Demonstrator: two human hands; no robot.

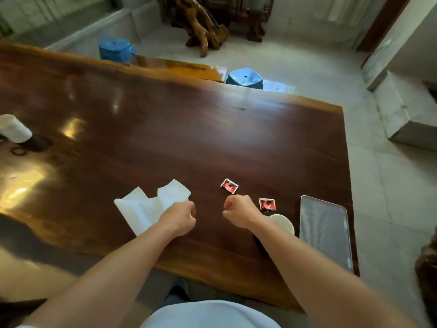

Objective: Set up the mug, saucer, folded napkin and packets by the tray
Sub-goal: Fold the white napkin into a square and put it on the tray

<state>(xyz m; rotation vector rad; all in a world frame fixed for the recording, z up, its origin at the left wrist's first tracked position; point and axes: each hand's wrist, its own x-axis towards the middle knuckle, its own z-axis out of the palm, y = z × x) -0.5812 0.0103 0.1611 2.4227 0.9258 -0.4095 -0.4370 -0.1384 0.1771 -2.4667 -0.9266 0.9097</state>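
left hand (177, 217) curled on the near edge of the napkin (146, 204), pinching or not i cannot tell; right hand (238, 211) a closed fist, nothing showing in it. the danger as i see it: the right forearm hangs over the white saucer (283, 224) at 4 o'clock beside the tray (324, 233), and a sweep could knock it. count: one napkin, one saucer, one tray, two packets: near packet (267, 204), far packet (229, 186).

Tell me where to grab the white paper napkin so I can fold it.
Pinch the white paper napkin at its right corner, coming from the right with the left hand, which sits at that edge. It lies flat and spread open on the dark wooden table, so only a corner or edge can probably be lifted.
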